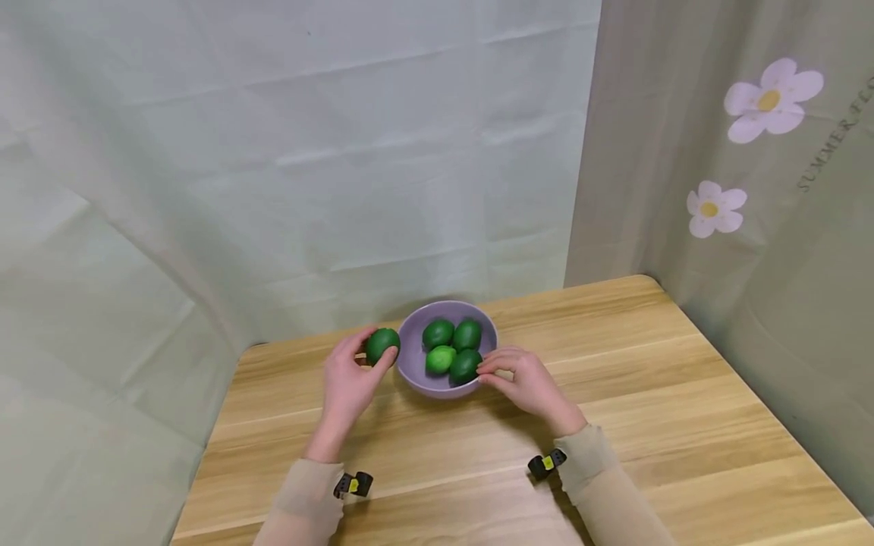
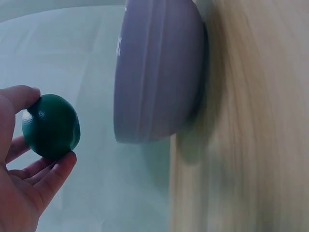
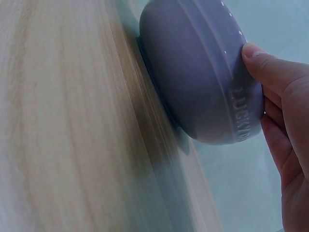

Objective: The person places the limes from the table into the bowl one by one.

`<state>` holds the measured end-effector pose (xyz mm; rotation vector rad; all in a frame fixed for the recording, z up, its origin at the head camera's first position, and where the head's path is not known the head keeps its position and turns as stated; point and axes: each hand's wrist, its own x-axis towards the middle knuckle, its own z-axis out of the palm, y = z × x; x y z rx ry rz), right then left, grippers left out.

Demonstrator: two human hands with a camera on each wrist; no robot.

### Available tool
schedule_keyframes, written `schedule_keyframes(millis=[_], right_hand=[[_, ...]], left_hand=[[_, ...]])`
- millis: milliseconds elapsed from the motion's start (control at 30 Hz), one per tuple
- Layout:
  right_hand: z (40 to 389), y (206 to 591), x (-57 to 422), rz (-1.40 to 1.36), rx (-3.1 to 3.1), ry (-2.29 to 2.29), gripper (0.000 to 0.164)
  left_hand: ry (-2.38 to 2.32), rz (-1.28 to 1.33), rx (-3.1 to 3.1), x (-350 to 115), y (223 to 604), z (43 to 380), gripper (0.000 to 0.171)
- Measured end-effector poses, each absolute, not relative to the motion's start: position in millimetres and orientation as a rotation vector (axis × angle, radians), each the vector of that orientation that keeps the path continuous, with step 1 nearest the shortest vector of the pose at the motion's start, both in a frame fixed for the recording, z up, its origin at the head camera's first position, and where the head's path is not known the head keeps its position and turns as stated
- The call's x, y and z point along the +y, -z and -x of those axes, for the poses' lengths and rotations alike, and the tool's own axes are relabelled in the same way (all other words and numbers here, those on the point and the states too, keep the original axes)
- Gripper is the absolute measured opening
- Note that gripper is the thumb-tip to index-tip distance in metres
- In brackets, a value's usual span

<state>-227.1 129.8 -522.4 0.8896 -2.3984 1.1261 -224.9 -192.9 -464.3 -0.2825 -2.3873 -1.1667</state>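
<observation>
In my left hand, a glossy dark green oval fruit is gripped between thumb and fingers, just left of a purple bowl. The left wrist view shows this fruit raised beside the bowl's outer wall. My right hand pinches the bowl's right rim, its thumb on the outer wall in the right wrist view. Inside the bowl lie three similar dark green fruits and one brighter green lime-like fruit. The bowl stands upright on the table.
The wooden table has its back edge close behind the bowl. Pale curtains hang behind and to the left; a flowered curtain hangs at right. Each sleeve cuff carries a small black camera.
</observation>
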Motion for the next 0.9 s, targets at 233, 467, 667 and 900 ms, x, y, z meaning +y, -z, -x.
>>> schedule_keyframes(millis=[233, 467, 667, 900], right_hand=[[228, 525, 131, -0.890, -2.385, -1.118, 0.011], [228, 525, 131, -0.886, -2.392, -1.129, 0.011], [228, 524, 131, -0.884, -2.391, -1.125, 0.010], [228, 524, 131, -0.877, -2.407, -1.145, 0.010]], left_hand=[[1.099, 0.368, -2.418, -174, 455, 230, 0.046], [0.939, 0.381, -2.570, -152, 453, 233, 0.050], [0.767, 0.368, -2.702, -136, 455, 242, 0.051], [0.468, 0.334, -2.832, -122, 458, 253, 0.049]])
